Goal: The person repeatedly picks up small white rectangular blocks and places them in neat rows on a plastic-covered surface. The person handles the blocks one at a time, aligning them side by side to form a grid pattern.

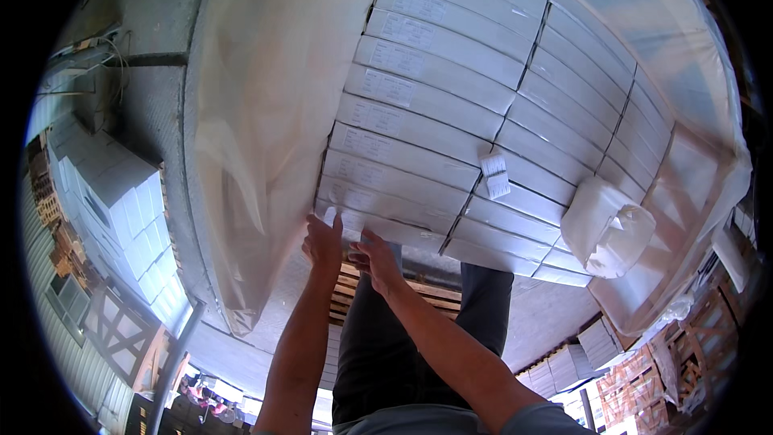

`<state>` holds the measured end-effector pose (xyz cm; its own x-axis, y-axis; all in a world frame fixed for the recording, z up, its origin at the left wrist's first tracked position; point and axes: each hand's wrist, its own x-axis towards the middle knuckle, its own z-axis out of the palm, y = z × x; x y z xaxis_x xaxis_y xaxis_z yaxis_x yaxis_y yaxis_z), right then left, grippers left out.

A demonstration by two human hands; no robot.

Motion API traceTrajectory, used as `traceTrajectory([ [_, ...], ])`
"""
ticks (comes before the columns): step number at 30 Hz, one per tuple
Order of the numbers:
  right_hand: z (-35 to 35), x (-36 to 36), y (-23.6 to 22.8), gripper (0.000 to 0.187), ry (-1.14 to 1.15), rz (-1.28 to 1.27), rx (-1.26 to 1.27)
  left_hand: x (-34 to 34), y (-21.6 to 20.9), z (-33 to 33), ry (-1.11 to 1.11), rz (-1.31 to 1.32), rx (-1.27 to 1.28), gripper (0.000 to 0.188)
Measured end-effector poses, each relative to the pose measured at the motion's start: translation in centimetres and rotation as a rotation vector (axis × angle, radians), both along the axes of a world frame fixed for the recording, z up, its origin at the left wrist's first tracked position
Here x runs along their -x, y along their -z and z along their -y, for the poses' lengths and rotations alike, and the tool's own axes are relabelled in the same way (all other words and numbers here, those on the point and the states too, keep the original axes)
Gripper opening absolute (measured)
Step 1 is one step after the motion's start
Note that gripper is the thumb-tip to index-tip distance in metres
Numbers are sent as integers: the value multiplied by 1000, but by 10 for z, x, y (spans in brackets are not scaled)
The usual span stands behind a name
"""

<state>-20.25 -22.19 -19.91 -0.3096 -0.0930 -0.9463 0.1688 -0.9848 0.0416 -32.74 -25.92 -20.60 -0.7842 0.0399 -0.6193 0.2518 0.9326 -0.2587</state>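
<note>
A tall stack of flat white boxes (pixel 435 97) fills the middle of the view, in two columns, each box with a pale label on its end. Both my hands are at the near bottom corner of the left column. My left hand (pixel 324 240) presses on the lowest white box (pixel 403 229) with fingers spread along its edge. My right hand (pixel 374 256) curls under the same box's front edge, gripping it. Translucent plastic sheeting (pixel 266 113) hangs loose around the stack, pulled aside to the left of my hands.
A wooden pallet (pixel 427 292) lies under the stack by my legs. A crumpled white plastic wad (pixel 608 229) rests against the right column. A paper tag (pixel 494 176) hangs between columns. More stacked white boxes (pixel 121 209) stand left; wooden crates (pixel 644 379) and boxes lower right.
</note>
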Motion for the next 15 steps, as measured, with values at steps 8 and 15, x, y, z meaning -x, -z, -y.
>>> traceTrajectory([
  [8,-4,0,11,35,-162,251,-306,-31,-21,15,144,41,-646,16],
  [15,-50,31,-2,25,-214,-7,-682,12,23,22,131,10,-739,13],
])
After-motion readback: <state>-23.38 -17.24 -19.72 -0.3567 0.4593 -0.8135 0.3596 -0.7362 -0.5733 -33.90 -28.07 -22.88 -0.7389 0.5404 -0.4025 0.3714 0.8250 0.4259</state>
